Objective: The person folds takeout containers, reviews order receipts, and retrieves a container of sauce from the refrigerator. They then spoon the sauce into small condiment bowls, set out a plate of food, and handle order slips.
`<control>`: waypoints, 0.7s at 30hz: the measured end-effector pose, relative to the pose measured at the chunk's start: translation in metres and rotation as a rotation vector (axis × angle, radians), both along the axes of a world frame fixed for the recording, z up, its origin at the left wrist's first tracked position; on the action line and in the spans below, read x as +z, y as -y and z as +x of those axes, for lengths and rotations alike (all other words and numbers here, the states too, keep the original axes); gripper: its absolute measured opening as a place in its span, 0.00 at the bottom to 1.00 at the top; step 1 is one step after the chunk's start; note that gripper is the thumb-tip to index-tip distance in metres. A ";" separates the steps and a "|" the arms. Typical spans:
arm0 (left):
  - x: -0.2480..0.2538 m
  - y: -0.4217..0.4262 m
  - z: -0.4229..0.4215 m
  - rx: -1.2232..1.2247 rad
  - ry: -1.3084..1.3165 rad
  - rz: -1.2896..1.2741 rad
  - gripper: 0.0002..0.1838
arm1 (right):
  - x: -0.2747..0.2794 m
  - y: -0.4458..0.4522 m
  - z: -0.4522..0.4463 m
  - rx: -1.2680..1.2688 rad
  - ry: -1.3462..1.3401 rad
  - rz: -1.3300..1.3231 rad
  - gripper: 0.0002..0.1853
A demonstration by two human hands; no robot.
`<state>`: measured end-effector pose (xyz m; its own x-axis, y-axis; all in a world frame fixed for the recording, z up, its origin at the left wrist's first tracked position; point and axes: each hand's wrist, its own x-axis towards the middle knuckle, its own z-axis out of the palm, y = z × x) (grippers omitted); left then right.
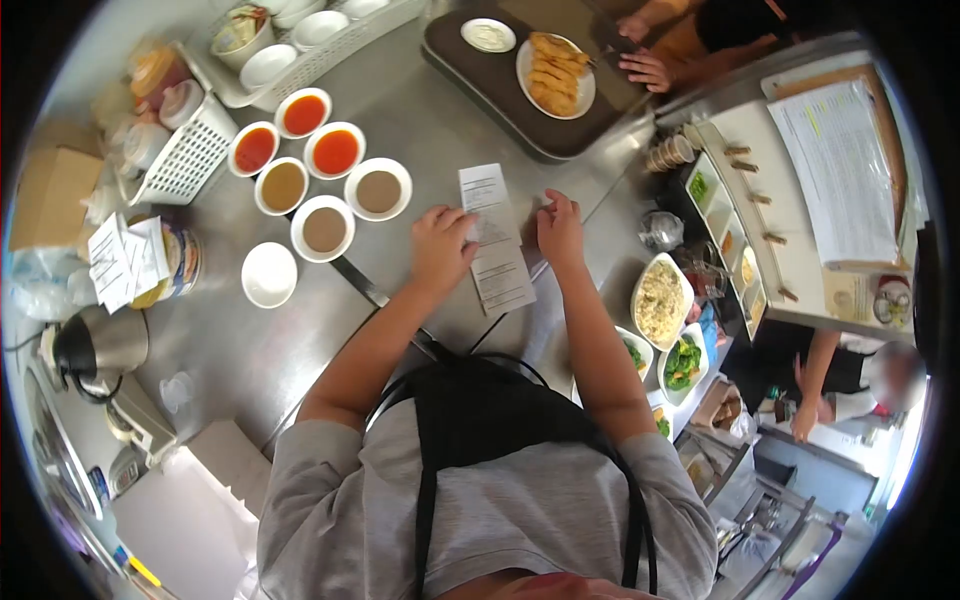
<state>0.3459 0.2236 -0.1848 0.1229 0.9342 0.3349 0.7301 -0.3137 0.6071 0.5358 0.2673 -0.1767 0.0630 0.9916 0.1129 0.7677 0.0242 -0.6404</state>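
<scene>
Two printed paper slips lie on the steel counter in front of me, the upper slip (486,200) overlapping the lower slip (503,280). My left hand (441,245) rests at the left edge of the upper slip, fingertips touching it, thumb and fingers apart. To the right of the slips, my right hand (560,230) is loosely curled with its fingers apart and nothing in it. Left of my left hand stand several white bowls of sauce: red sauce (335,152), orange-brown sauce (281,187) and grey-brown sauce (378,191). Nearby is an empty white bowl (269,275).
A brown tray (480,75) at the back carries a plate of fried food (556,85) and a small white dish (488,36); another person's hand (646,70) is beside it. Bowls of rice (660,302) and broccoli (683,362) stand right. A kettle (100,350) stands left.
</scene>
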 end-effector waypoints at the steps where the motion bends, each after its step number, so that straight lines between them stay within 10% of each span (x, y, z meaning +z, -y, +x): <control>1: -0.001 -0.001 -0.002 -0.008 -0.020 0.004 0.22 | -0.001 0.000 0.010 -0.044 0.009 -0.003 0.18; 8: -0.001 -0.003 0.001 -0.076 -0.056 -0.024 0.22 | 0.081 0.004 0.111 -0.285 0.185 0.179 0.06; 14: 0.004 0.000 0.005 -0.051 -0.116 -0.017 0.22 | 0.147 0.083 0.258 -0.529 0.352 -0.340 0.13; 21: 0.000 -0.001 0.005 -0.039 -0.106 0.034 0.21 | 0.044 0.153 0.412 -0.708 0.654 -0.535 0.18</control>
